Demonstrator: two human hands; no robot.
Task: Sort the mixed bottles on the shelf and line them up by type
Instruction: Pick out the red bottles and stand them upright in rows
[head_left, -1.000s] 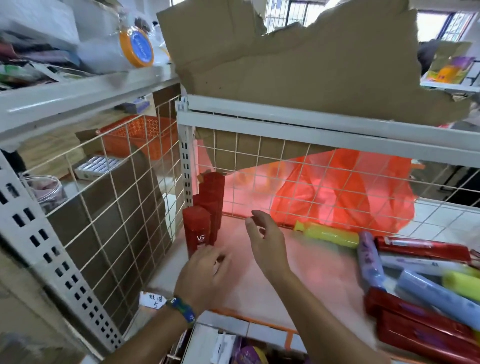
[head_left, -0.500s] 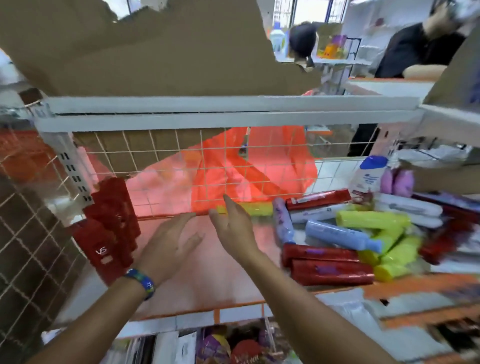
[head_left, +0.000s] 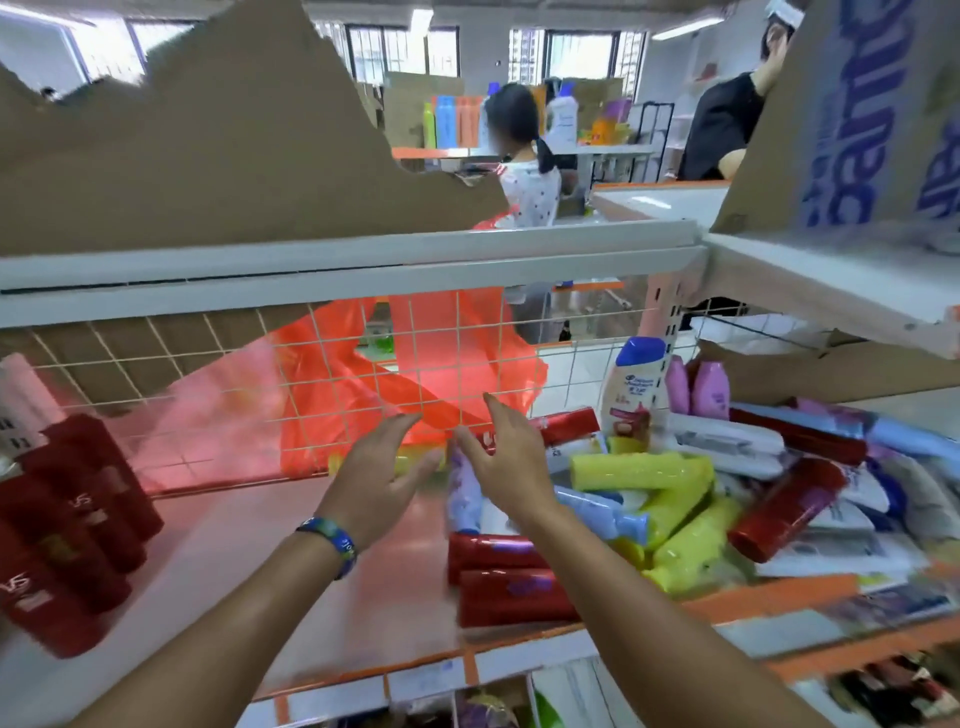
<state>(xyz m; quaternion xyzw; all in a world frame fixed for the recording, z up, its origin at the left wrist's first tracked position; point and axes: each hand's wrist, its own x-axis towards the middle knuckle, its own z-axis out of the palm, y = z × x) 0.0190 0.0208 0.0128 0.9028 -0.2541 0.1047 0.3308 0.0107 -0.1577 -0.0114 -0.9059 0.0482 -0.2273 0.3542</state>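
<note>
Several dark red VS bottles (head_left: 78, 525) stand in a row at the shelf's left end. At the right lies a mixed heap: red bottles (head_left: 506, 582), yellow bottles (head_left: 644, 470), light blue bottles (head_left: 602, 514) and white ones (head_left: 727, 441). A white bottle with a blue cap (head_left: 631, 389) and two purple bottles (head_left: 709, 389) stand upright behind the heap. My left hand (head_left: 379, 478) and my right hand (head_left: 506, 457) hover open, fingers spread, above the shelf middle at the heap's left edge, holding nothing. A yellow bottle lies partly hidden behind my left hand.
The white shelf board (head_left: 311, 571) has an orange front strip. A wire grid back (head_left: 363, 374) has a red plastic bag (head_left: 415, 374) behind it. Torn cardboard (head_left: 208, 156) sits on the shelf above. Two people (head_left: 524, 171) work beyond. More goods sit on the lower shelf (head_left: 571, 696).
My view swung right from the red row to the mixed heap. Both hands left the red bottles and moved right, toward the heap, staying empty.
</note>
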